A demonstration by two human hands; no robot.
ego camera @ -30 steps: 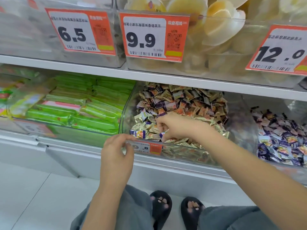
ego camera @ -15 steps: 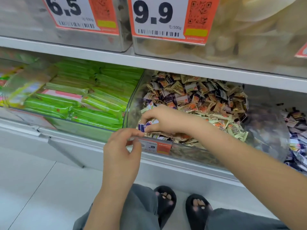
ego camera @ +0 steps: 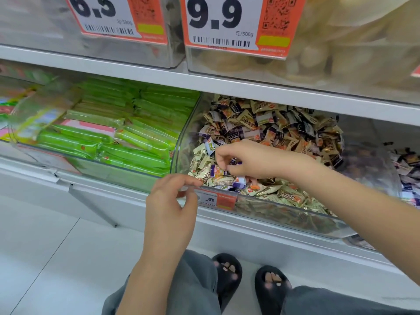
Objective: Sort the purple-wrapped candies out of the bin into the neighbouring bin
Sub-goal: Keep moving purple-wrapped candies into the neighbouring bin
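Shop shelving point(ego camera: 227, 85) is filling the head view, with orange price tags point(ego camera: 234, 26) hanging on the upper row of clear boxes. Below, the bin point(ego camera: 284, 220) of mixed candies is sitting between a box of green packets point(ego camera: 127, 133) and the neighbouring bin point(ego camera: 406, 178) at the right edge. The right hand point(ego camera: 247, 161) is reaching into the bin near its front, its curled fingers pinching purple-wrapped candies point(ego camera: 234, 161) just above the pile; more purple wrappers are lying among the gold ones. The left hand point(ego camera: 170, 201) is gripping the bin's front rim beside the small price label point(ego camera: 216, 198), fingers curled over the edge. Black slippers point(ego camera: 227, 276) are showing on the pale floor.
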